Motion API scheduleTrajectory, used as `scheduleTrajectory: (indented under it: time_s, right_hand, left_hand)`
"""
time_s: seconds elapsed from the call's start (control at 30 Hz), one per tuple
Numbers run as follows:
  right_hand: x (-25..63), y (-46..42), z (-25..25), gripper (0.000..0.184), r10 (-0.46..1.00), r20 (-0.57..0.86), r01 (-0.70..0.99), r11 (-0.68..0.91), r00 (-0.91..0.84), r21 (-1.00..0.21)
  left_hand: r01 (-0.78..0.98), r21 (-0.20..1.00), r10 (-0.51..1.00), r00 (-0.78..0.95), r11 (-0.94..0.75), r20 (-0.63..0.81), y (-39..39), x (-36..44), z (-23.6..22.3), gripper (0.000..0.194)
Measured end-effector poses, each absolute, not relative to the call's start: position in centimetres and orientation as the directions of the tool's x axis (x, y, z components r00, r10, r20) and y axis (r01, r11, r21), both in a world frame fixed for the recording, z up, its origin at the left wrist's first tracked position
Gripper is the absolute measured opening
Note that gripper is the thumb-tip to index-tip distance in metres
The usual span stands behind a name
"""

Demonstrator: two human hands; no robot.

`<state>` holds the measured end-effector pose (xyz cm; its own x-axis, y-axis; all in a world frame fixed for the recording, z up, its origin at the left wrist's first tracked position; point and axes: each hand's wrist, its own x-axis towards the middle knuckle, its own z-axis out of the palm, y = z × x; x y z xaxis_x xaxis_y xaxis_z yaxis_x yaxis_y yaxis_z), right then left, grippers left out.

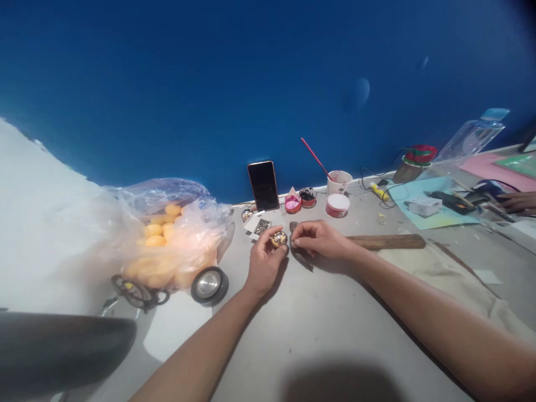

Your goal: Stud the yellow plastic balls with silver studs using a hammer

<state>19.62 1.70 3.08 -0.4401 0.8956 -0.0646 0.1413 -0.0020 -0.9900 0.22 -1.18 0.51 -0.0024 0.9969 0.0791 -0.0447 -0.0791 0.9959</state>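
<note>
Between the fingertips and thumb of my left hand [264, 265] is a small round ball [279, 239] with shiny gold and silver bits over its surface. My right hand [320, 240] is closed in a pinch just right of the ball; anything held in it is too small to make out. Beneath and beside that hand lies a hammer [389, 242], its dark curved head by my fingers and its wooden handle pointing right. Behind my left hand, a small white box [262, 226] contains many tiny metal pieces. Another shiny ball [247, 214] sits behind the box.
A clear plastic bag [167, 234] of yellow balls fills the left side, with a black-rimmed round metal object [209, 285] in front. A phone [263, 185] leans on the blue wall. Tubs and a paper cup [339, 181] stand right of it. Another person's hand [519, 202] is far right.
</note>
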Motion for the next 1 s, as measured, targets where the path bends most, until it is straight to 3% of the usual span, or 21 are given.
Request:
scheduleTrajectory:
  time_s: [0.17, 0.3, 0.47, 0.77, 1.0]
  right_hand:
    - [18.8, 0.9, 2.4, 0.012, 0.91, 0.059, 0.289, 0.191, -0.41, -0.938]
    - [18.3, 0.3, 1.6, 0.017, 0.848, 0.231, 0.433, 0.455, -0.476, -0.778]
    - [18.1, 0.0, 0.9, 0.018, 0.758, 0.391, 0.477, 0.64, -0.522, -0.603]
    - [18.2, 0.2, 0.3, 0.019, 0.737, 0.412, 0.559, 0.675, -0.535, -0.482]
    - [17.4, 0.5, -0.2, 0.021, 0.817, 0.37, 0.636, 0.577, -0.443, -0.512]
  left_hand:
    - [-0.115, 0.992, 0.999, -0.011, -0.042, 0.041, -1.2, 0.5, 0.8, 0.043]
    - [-0.194, 0.981, 0.998, -0.069, -0.022, 0.009, -1.1, 0.6, 0.9, 0.044]
    - [-0.346, 0.938, 0.998, -0.031, 0.035, -0.049, -0.6, 0.3, 0.1, 0.044]
    - [-0.413, 0.909, 0.999, 0.009, 0.052, -0.053, 0.0, -0.4, 0.2, 0.042]
    - [-0.445, 0.893, 0.996, -0.009, 0.073, -0.086, 0.1, -0.2, 0.2, 0.042]
